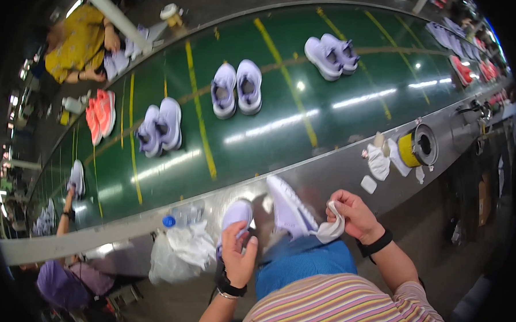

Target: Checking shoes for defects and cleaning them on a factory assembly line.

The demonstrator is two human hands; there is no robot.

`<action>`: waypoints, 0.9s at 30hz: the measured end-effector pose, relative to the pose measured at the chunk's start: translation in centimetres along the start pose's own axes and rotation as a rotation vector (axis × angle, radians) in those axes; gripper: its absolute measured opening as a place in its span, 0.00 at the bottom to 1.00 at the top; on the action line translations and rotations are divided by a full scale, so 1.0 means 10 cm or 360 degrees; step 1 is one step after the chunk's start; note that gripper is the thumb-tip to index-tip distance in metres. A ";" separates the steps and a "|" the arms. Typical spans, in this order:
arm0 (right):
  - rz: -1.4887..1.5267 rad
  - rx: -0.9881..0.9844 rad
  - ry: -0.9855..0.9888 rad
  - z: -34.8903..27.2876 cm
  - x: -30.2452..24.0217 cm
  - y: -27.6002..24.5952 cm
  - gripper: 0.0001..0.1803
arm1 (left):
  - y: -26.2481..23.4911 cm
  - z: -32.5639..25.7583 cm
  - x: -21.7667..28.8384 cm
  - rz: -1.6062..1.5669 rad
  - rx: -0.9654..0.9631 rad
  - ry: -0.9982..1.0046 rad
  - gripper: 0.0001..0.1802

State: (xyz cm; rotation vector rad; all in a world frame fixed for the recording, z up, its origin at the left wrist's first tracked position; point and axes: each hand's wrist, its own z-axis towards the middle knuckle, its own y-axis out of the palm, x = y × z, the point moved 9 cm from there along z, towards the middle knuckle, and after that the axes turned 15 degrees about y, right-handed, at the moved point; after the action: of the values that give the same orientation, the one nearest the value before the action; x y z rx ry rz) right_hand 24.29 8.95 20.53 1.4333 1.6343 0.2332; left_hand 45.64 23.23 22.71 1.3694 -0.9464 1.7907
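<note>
On the metal ledge, a lavender sneaker [237,211] points its toe away from me. My left hand [238,255] lies over the back of it, fingers apart and slightly bent, hiding the shoe's opening. To its right, a second lavender sneaker [288,202] is tipped on its side, white sole facing right. My right hand [352,216] is closed in a pinch on a white cloth [331,228]. The cloth hangs down beside the heel of the tipped sneaker.
Pairs of lavender sneakers [237,90] and coral sneakers [100,115] stand on a green conveyor belt [253,143]. Left on the ledge are a blue-capped bottle [180,217] and crumpled white material [188,244]. A yellow tape roll [418,148] and white scraps [377,162] lie right. Co-workers are at the left.
</note>
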 end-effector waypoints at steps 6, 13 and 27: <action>0.0089 0.0144 -0.0133 -0.27 -0.17 -0.47 0.04 | 1.03 1.11 0.48 0.0206 -0.0595 0.0483 0.26; 0.0313 0.0210 -0.0182 -0.44 -0.17 -0.98 0.03 | 3.08 2.78 0.16 0.0950 -0.1343 0.1003 0.37; 0.0541 0.0414 -0.0144 -0.54 -0.10 -1.86 0.06 | 4.98 4.58 -0.82 0.1468 -0.1325 0.0689 0.36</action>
State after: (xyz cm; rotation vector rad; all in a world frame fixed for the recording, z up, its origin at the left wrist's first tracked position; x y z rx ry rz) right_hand 7.58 4.60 11.77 1.8925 1.3779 0.1483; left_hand 26.77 -41.91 15.97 -0.0267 -1.9342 1.7851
